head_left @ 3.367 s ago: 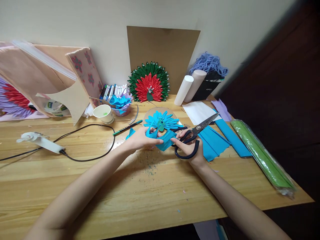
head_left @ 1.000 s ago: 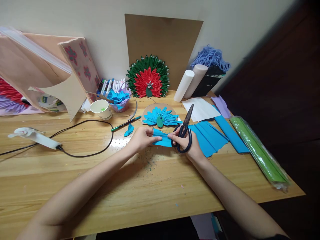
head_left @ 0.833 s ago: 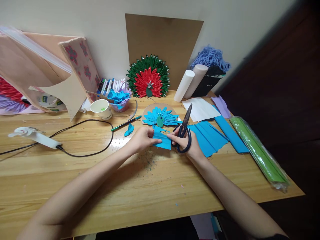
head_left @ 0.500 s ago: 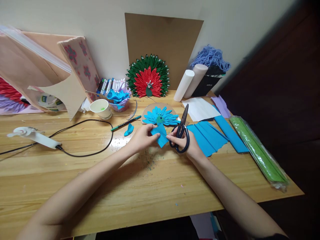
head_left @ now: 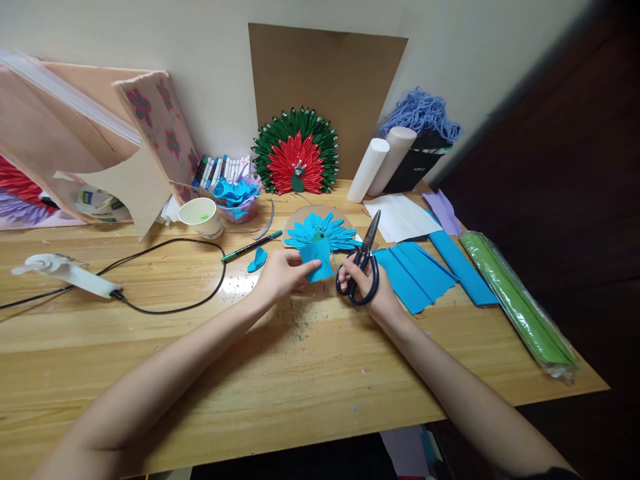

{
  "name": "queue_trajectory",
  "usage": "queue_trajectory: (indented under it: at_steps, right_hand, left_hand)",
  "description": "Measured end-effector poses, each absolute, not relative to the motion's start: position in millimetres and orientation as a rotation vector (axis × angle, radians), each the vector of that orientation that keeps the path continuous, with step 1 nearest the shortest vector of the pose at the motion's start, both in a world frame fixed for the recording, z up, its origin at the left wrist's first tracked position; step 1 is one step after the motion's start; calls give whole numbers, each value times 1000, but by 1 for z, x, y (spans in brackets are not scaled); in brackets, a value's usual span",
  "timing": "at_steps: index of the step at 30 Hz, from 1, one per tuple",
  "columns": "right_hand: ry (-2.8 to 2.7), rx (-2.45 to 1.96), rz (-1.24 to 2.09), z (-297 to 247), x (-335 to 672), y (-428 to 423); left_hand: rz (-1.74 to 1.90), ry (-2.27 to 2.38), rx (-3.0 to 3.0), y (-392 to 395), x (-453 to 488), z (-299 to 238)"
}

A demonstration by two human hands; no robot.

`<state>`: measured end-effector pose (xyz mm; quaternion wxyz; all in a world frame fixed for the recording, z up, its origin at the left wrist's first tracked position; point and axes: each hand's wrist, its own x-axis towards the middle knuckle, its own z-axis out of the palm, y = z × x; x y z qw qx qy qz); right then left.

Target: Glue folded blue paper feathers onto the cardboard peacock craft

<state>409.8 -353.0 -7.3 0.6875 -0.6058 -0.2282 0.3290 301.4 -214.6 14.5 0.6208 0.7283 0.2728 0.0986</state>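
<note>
Between thumb and fingers, my left hand (head_left: pixel 283 275) pinches a small square of blue crepe paper (head_left: pixel 317 261). My right hand (head_left: pixel 377 287) is closed around the dark handles of a pair of scissors (head_left: pixel 369 240), whose blades point up and away from me. Just behind the paper lies a round cardboard piece (head_left: pixel 293 217) bearing a fan of blue paper petals (head_left: pixel 345 237) and a green bird-shaped head (head_left: pixel 319 236). A larger sheet of blue crepe paper (head_left: pixel 415 273) lies right of the scissors. Left of my left hand is a small blue petal piece (head_left: pixel 257 260).
A hot glue gun (head_left: pixel 75 272) with a looping black cord sits left. Nearby are a paper cup (head_left: pixel 201 217) and a green marker (head_left: pixel 251 247). A red-and-green paper peacock (head_left: pixel 295 153) leans on cardboard at the back. A wrapped green roll (head_left: pixel 515 300) lies right.
My right fingers have come off the blue paper square and moved back to the scissors. The square has turned and hangs flatter in my left hand.
</note>
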Motion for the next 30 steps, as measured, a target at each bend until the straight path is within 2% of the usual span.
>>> queue_trajectory:
  at_steps: [4, 8, 30]
  right_hand:
    - [-594, -1107, 1107, -7, 405, -354]
    - [-756, -1131, 1310, -8, 392, -363]
    - [-862, -1304, 1271, -14, 383, -370]
  left_hand:
    - [391, 645, 1631, -202, 301, 29]
    - [549, 703, 1567, -192, 296, 45]
    - [357, 685, 1535, -200, 294, 47]
